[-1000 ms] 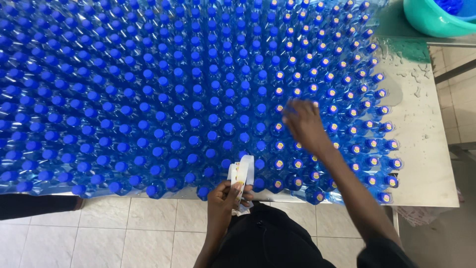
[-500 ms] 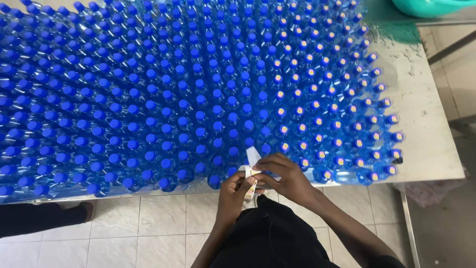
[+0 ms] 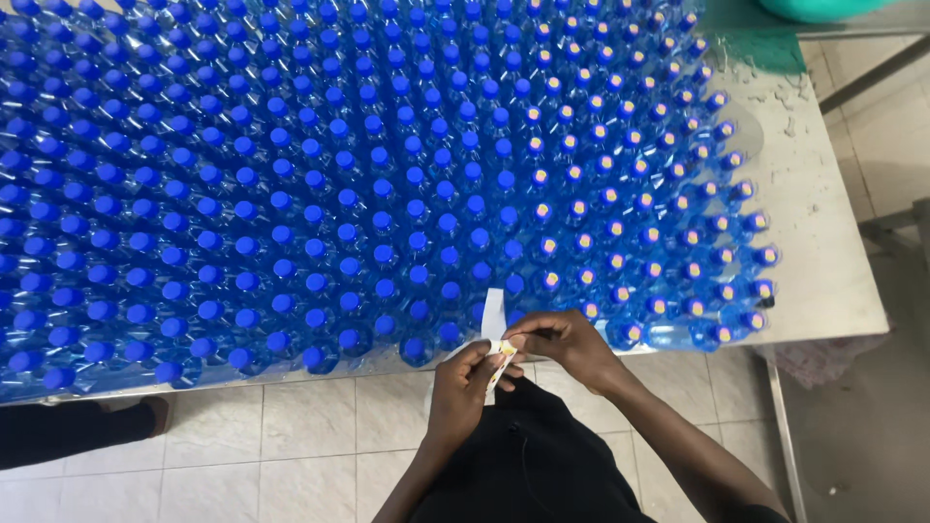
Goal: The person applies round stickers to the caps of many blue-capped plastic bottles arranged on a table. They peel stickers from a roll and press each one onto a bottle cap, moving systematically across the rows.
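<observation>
Hundreds of blue-capped bottles (image 3: 320, 194) crowd the tabletop (image 3: 823, 242). At its near edge the left hand (image 3: 463, 387) is closed on a white sticker strip (image 3: 493, 324) — the right hand (image 3: 567, 339) pinches a sticker. A hasty pull may tear it.

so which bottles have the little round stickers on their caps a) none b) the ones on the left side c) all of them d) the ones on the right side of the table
d, the capped bottles toward the table's right side carry small round stickers, while the bottles on the left show plain blue caps.
</observation>
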